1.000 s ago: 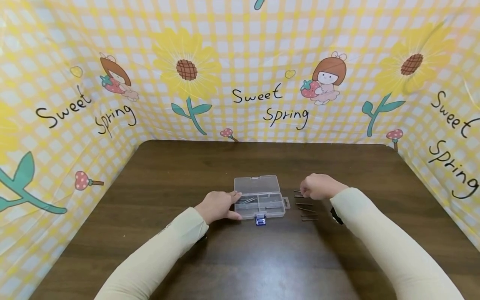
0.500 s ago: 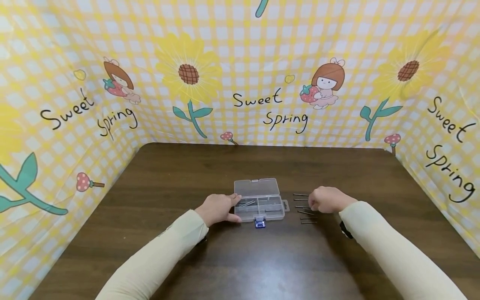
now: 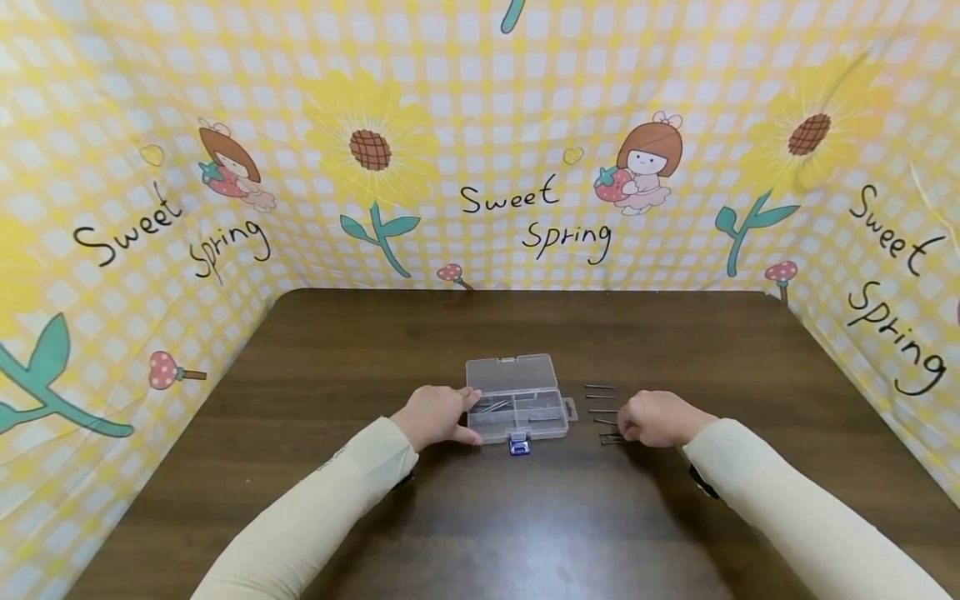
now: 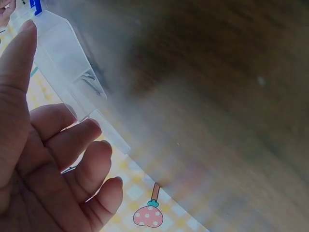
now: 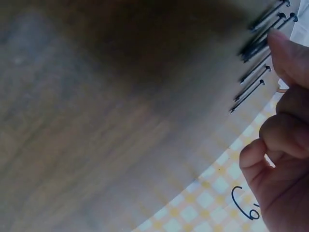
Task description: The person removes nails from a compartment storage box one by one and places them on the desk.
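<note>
A clear plastic compartment box (image 3: 555,432) stands with its lid (image 3: 510,373) raised backward and its blue latch (image 3: 519,446) toward the person. Slim nails (image 3: 495,407) lie inside, most of them in the back left compartment. My left hand (image 3: 435,414) holds the box's left end, thumb at the front corner and fingers farther back. To the box's right, several dark nails (image 3: 600,397) lie in a row on the table. At the front of that row is my right hand (image 3: 656,419). Its thumb (image 5: 287,55) overlaps one nail (image 5: 253,53) in the right wrist view; the index fingertip is hidden.
The brown wooden table (image 3: 525,525) carries the box and the nails. Yellow checked cloth (image 3: 420,75) walls it in at the back and both sides. A hanging tab (image 3: 572,409) sticks out from the box's right side toward the nails.
My right hand has come from the back of the nail row toward its front, and the rear nails now show in full. My left hand stays on the box.
</note>
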Available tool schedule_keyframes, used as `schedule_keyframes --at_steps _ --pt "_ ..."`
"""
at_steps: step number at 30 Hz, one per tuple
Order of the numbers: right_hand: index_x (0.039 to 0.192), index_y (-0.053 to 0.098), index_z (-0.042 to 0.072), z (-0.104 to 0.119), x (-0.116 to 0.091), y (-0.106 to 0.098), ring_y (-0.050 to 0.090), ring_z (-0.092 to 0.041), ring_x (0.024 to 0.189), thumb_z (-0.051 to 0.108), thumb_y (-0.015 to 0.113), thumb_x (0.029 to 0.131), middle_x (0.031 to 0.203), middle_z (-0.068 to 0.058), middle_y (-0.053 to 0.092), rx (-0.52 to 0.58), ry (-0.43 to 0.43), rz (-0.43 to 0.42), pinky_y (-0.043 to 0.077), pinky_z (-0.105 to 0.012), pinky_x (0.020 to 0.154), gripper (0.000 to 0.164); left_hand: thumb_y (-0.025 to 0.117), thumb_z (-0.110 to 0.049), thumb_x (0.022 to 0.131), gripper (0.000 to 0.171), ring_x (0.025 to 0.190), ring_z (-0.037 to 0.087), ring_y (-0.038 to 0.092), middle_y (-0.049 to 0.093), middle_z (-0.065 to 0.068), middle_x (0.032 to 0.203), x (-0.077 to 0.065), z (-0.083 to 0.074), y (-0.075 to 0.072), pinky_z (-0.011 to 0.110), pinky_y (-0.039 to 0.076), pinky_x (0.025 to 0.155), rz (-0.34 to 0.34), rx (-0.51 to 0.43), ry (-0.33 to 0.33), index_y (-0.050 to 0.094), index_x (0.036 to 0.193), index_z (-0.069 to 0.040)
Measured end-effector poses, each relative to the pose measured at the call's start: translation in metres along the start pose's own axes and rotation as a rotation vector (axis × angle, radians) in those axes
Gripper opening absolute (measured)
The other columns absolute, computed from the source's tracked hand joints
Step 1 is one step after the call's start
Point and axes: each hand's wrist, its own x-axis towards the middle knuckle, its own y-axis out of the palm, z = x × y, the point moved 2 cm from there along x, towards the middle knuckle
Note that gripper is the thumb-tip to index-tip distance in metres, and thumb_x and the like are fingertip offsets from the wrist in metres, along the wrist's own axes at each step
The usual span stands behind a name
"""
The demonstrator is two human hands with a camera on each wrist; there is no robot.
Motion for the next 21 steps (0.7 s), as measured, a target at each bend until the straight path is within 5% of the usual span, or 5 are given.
schedule_keyframes --at_steps 21 --pt "0.067 0.06 0.016 0.014 -0.01 0.004 0.045 -0.004 0.059 0.0 0.064 0.079 0.066 0.013 0.052 -0.003 -0.024 -0.021 0.042 -0.027 0.056 0.021 0.068 -0.057 0.077 0.079 0.105 0.026 0.064 0.057 0.009 0.134 0.001 0.002 0.002 0.037 0.055 0.072 -0.002 -0.027 0.009 0.054 0.138 -0.009"
